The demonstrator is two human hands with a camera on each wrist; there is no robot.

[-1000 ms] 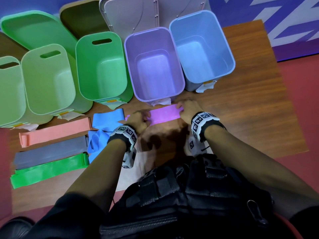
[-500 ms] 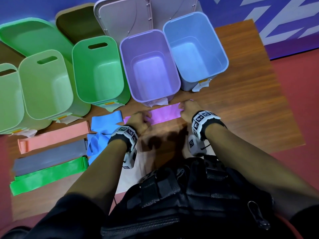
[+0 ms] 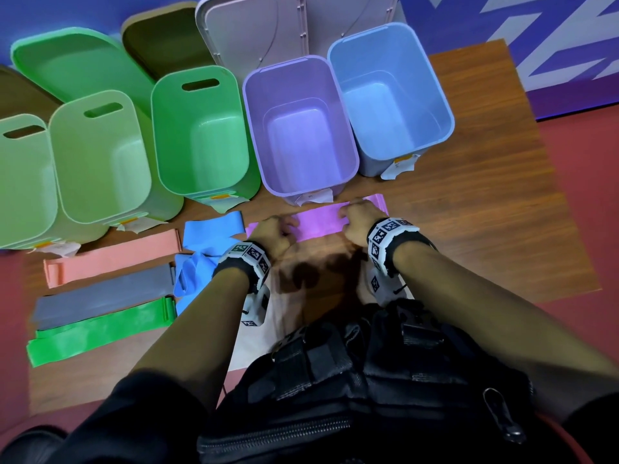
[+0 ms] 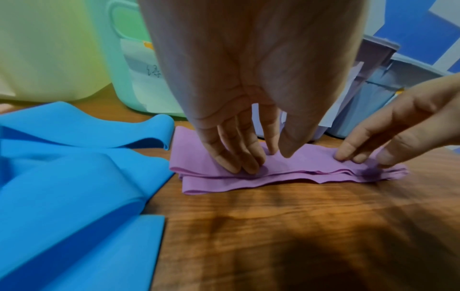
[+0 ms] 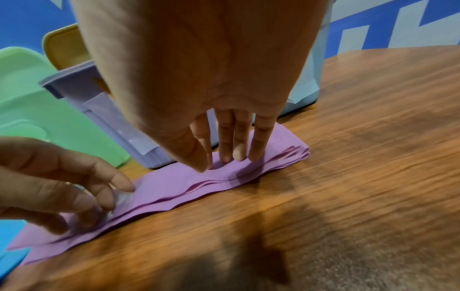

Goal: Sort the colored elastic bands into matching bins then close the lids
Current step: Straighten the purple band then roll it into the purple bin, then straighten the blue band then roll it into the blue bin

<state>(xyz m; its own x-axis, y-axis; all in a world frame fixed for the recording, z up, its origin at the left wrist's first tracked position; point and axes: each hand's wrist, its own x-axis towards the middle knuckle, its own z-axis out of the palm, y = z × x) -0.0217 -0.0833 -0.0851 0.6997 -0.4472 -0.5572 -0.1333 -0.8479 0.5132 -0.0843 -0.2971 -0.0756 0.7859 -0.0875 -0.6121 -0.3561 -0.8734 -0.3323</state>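
Wood-grain bench is carrying a row of five open bins against a blue patterned wall. From the person's left, three green bins are standing side by side: a pale one at the frame edge, a second pale one and a deeper green bin. Next come a purple bin and a blue bin. All five are showing bare floors. Lids are leaning behind them: a green lid, a dark olive lid and a pale pink lid.

Five bands are lying on the bench. A folded purple band is resting flat just in front of the purple bin. The left hand and right hand are both pressing down on it with straight fingers, one toward each end, neither one curling around it. A crumpled blue band is lying just left of the purple one. Farther left, a salmon band, a grey band and a bright green band are lying in parallel strips.
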